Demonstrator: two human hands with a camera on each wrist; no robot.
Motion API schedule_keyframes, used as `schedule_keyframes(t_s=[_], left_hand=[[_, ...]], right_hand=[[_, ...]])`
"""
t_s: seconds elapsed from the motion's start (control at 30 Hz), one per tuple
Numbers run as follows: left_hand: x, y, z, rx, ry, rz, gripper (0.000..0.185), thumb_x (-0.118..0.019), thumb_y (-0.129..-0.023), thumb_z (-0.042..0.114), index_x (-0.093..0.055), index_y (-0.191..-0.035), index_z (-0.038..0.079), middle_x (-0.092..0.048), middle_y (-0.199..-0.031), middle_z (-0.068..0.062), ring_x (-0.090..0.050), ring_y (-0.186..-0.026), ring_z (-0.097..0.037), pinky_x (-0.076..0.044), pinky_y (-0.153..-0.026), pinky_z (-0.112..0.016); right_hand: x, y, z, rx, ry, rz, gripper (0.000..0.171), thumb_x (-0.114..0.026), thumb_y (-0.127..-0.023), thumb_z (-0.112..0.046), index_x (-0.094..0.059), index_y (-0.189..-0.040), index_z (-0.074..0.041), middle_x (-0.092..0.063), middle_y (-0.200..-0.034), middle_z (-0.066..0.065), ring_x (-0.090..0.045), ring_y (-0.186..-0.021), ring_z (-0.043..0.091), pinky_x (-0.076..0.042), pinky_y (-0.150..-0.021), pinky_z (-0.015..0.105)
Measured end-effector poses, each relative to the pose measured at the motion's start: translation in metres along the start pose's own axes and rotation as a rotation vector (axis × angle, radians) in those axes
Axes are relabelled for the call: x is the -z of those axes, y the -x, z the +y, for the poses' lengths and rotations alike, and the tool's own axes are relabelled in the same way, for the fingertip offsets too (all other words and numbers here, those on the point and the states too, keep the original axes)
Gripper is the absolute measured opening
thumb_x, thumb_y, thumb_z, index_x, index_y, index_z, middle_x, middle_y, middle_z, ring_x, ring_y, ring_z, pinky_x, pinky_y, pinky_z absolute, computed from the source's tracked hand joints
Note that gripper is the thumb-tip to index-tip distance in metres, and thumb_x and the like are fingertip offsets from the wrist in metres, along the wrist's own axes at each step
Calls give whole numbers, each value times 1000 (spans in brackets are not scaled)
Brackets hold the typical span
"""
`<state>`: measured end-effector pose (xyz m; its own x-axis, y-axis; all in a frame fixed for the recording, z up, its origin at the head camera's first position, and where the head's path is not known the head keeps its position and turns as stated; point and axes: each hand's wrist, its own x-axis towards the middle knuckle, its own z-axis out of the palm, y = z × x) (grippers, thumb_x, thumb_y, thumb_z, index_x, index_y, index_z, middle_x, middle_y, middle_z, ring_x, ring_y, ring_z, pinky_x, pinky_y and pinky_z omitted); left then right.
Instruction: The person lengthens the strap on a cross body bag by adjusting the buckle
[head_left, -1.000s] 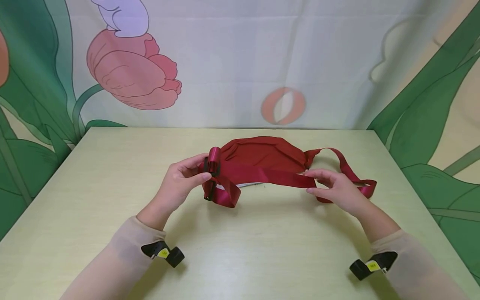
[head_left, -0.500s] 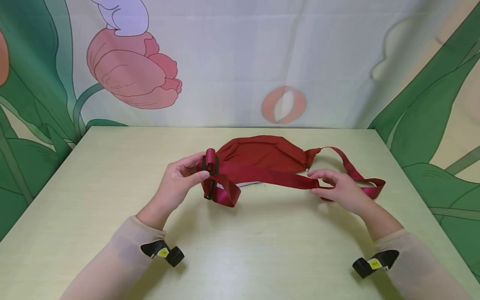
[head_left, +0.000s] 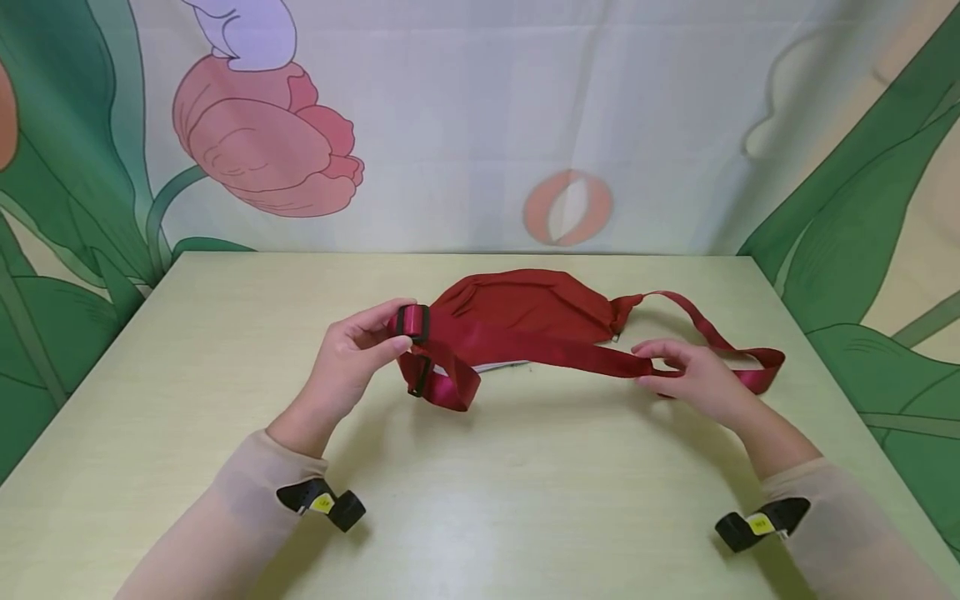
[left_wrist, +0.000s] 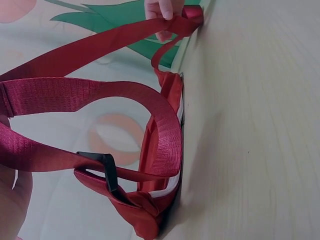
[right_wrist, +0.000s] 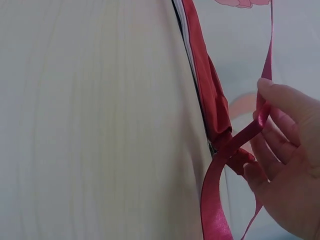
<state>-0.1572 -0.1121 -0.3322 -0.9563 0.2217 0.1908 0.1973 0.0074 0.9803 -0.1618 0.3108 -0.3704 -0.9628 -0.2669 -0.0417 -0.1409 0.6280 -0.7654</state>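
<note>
Your left hand [head_left: 348, 358] pinches the black buckle [head_left: 413, 322] on the red strap [head_left: 540, 350], thumb under, fingers curled over the top. The buckle sits right at your fingertips, lifted off the table [head_left: 225, 350]. Below it the strap hangs in a loop [head_left: 450, 387] with a second black slider [head_left: 420, 377].

Your right hand [head_left: 693, 379] pinches the strap further along, thumb and forefinger closed on it, other fingers loosely curled. The strap runs taut between your hands, just in front of the red bag [head_left: 525, 304]. The bag lies flat on the table, mid-far, between and behind both hands. Past your right hand the strap folds back [head_left: 765, 367] and returns to the bag's right end.
</note>
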Motion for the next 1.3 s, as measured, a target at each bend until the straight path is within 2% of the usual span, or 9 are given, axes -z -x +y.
schedule_keyframes(t_s=[0.17,0.27,0.5,0.67,0.77,0.87,0.97,1.17,1.3], left_hand=[[-8,-1,-1,1,10,-42,42,-65,-86,5,-56,-127,1,-63,-102,-5,-59,-89,-22,-52,-77,-31],[-15,-1,-1,-11,-16,-87,43,-67,-85,5,-56,-127,3,-61,-106,-9,-58,-91,-24,-53,-73,-31],[-30,2,5,-54,-170,-161,47,-73,-80,9,-60,-125,11,-61,-98,-9,-52,-78,-24,-47,-60,-26],[-39,4,6,-78,-237,-196,49,-76,-78,12,-60,-124,15,-62,-101,-3,-52,-68,-23,-46,-58,-26],[-43,4,5,-91,-228,-219,49,-75,-79,12,-59,-125,15,-62,-102,-2,-54,-70,-23,-47,-59,-27],[-44,3,4,-103,-233,-238,54,-75,-80,13,-53,-129,16,-61,-100,-3,-54,-75,-22,-46,-61,-29],[-41,4,1,-125,-277,-230,58,-76,-79,14,-49,-130,17,-59,-101,-2,-54,-80,-20,-45,-65,-33],[-31,7,-7,-201,-415,-177,48,-77,-77,14,-59,-121,10,-62,-109,-1,-54,-96,-15,-45,-85,-44],[-30,7,-9,-247,-462,-194,48,-76,-78,16,-60,-123,9,-61,-112,-1,-54,-100,-15,-46,-86,-45]], right_hand=[[-5,-2,-9,-39,101,-79,65,-73,-81,-31,-47,-133,-3,-49,-132,16,-41,-123,35,-35,-98,54],[-16,-2,-26,4,118,-83,73,-73,-80,-38,-42,-138,-5,-44,-137,13,-38,-126,35,-34,-99,54],[-57,-2,-103,268,-27,-51,63,-74,-80,-32,-47,-136,-17,-51,-132,-1,-44,-123,19,-39,-97,48],[-84,-11,-139,426,-54,-35,67,-77,-78,-25,-47,-137,-13,-52,-129,-2,-48,-118,15,-42,-95,41],[-92,-16,-143,449,-44,1,63,-79,-76,-22,-52,-132,-11,-55,-123,-2,-51,-114,15,-45,-92,38],[-94,-17,-143,428,-62,23,55,-79,-75,-21,-58,-125,-11,-58,-116,-3,-55,-108,17,-47,-89,37],[-91,-19,-140,392,-100,20,50,-79,-76,-21,-60,-122,-13,-59,-111,-6,-57,-103,16,-46,-88,38],[-84,-20,-135,337,-150,13,48,-78,-77,-22,-60,-121,-18,-59,-104,-9,-56,-99,8,-42,-91,42],[-82,-21,-135,339,-147,23,46,-79,-76,-22,-61,-119,-17,-59,-102,-8,-56,-99,14,-43,-88,41]])
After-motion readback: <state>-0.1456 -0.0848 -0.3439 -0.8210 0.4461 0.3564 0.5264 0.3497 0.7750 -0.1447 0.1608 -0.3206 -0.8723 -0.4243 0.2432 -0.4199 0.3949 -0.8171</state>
